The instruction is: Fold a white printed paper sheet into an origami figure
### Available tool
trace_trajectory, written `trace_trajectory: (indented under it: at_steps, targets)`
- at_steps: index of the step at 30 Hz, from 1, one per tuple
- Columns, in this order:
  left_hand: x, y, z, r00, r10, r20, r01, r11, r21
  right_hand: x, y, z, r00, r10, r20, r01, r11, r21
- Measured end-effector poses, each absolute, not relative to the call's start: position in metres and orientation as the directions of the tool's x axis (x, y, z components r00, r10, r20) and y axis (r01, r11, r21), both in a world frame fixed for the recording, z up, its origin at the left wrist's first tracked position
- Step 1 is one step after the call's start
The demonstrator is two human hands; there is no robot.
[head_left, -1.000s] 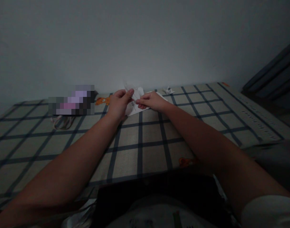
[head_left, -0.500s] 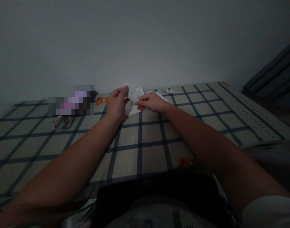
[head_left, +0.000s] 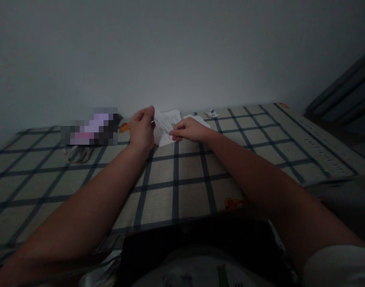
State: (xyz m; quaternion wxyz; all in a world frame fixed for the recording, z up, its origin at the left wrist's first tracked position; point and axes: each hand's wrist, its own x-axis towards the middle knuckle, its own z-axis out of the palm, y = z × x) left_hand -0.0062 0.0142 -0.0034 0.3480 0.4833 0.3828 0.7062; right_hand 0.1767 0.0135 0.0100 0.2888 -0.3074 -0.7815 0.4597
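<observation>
Between my two hands is a thin, folded piece of printed paper, raised off the table. My left hand pinches its upper left corner between thumb and fingertips. With thumb and fingers closed, my right hand grips its lower right end. Under and behind it lie more white printed sheets, one partly covered by my right hand. A small folded paper crane stands beyond my right hand, near the wall.
A checked tablecloth covers the table, which meets a plain wall. At the left lies a blurred-out purple and pink object with a looped cord before it. Dark folded fabric hangs at the far right.
My left hand has moved a little to the left, drawing its end of the paper further from my right hand, and the paper has opened wider. My right hand has barely moved.
</observation>
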Motion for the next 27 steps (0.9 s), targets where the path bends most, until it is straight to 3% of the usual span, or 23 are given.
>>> trace_trajectory:
  at_steps: [3,9,13,22,27]
  targets:
    - [-0.008,0.018,-0.004,-0.360,0.839,0.409,-0.152,-0.485,0.861,0.177,0.011,0.012,-0.644,0.746,0.171,0.229,0.401,-0.887]
    - [-0.006,0.014,0.000,-0.384,0.776,0.500,0.088,-0.509,0.856,0.179,0.004,0.018,-0.677,0.709,0.196,0.212,0.442,-0.871]
    - [-0.002,0.002,0.005,-0.313,0.780,0.542,0.184,-0.510,0.840,0.177,0.011,0.013,-0.621,0.749,0.231,0.147,0.400,-0.905]
    - [0.004,-0.003,0.004,-0.119,0.919,0.377,0.089,-0.368,0.925,0.175,0.023,0.009,-0.413,0.838,0.356,0.105,0.432,-0.896]
    - [0.002,-0.005,0.004,-0.038,0.938,0.344,0.167,-0.333,0.928,0.175,0.026,0.009,-0.344,0.859,0.380,0.042,0.419,-0.907]
